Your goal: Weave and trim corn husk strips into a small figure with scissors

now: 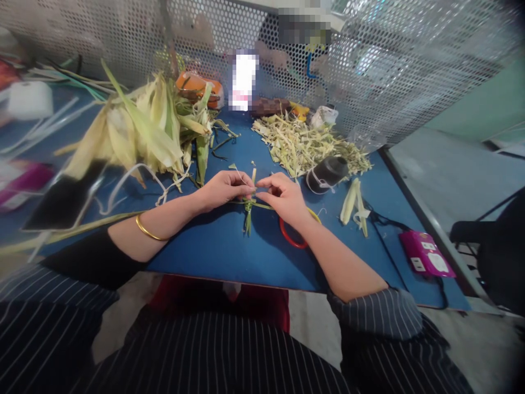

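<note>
Green knotted bundle (pixel 248 218) points twd striped shirt (pixel 213 355), just below L hand (pixel 228 189) pinching its top; R hand (pixel 284 198) adj., can't tell grip.

Left hand (pixel 225 189): pinching with thumb and forefinger, pointing right, fingertips just beside those opposite.
Right hand (pixel 285 200): curled, thumb and forefinger tips close together, pointing left.
Left forearm (pixel 164 219): reaching forward and inward at a low slant.
Right forearm (pixel 346 257): slanting forward and inward, more steeply.
</note>
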{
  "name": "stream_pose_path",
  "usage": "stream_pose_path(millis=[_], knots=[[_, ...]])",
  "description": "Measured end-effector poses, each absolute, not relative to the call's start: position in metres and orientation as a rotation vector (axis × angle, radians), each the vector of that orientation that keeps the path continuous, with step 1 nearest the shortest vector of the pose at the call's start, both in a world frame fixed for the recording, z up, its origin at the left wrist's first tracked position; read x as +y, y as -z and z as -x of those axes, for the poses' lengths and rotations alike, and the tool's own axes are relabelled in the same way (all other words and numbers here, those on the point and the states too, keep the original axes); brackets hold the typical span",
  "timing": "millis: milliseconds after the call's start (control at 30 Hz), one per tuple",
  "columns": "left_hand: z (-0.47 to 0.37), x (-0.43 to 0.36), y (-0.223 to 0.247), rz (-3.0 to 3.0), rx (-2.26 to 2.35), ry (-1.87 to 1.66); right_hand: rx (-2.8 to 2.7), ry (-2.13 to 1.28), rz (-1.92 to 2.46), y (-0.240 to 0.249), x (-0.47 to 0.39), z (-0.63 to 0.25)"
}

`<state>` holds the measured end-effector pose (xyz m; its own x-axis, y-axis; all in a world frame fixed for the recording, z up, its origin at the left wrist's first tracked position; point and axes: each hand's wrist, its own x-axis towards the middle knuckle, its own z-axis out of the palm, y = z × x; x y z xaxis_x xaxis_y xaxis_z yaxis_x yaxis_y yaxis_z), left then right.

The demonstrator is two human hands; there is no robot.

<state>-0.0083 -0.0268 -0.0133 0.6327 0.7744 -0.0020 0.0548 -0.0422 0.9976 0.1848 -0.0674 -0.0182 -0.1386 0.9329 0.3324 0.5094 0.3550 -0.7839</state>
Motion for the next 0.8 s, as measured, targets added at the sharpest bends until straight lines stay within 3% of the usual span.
stream_pose_path(millis=[200, 533, 800], knots=[[0.008, -0.026, 0.014, -1.519, 0.727, -0.695, -1.882, -0.584, 1.286, 0.019, -0.067, -0.182], [0.009, -0.022, 0.020, -1.471, 0.856, -0.730, -1.983, -0.835, 1.275, 0.005, -0.078, -0.183], [0.009, -0.024, 0.014, -1.596, 0.726, -0.692, -1.720, -0.987, 1.127, 0.014, -0.066, -0.183]])
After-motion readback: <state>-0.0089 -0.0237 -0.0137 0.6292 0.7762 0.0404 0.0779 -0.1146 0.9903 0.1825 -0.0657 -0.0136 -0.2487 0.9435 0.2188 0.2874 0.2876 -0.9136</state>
